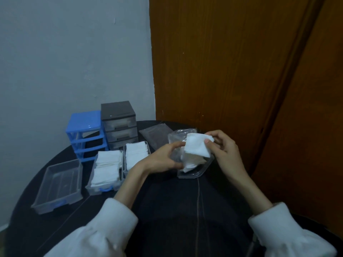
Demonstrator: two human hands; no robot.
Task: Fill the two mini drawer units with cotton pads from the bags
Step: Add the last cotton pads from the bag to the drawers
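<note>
Round black table [167,210]; grey wall [74,52] behind; brown wooden door [222,62].

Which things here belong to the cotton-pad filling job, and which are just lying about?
Job:
blue drawer unit
grey drawer unit
empty drawer
two filled drawers
clear bag
cotton pads, gripped by left hand and right hand

Lying about:
flat empty bag
wooden door

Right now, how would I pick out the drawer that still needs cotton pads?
Start at the blue drawer frame by the wall. Three drawers lie in a row in front of it on the round table. Take the leftmost drawer: it is empty, while its two neighbours hold white pads.
</note>
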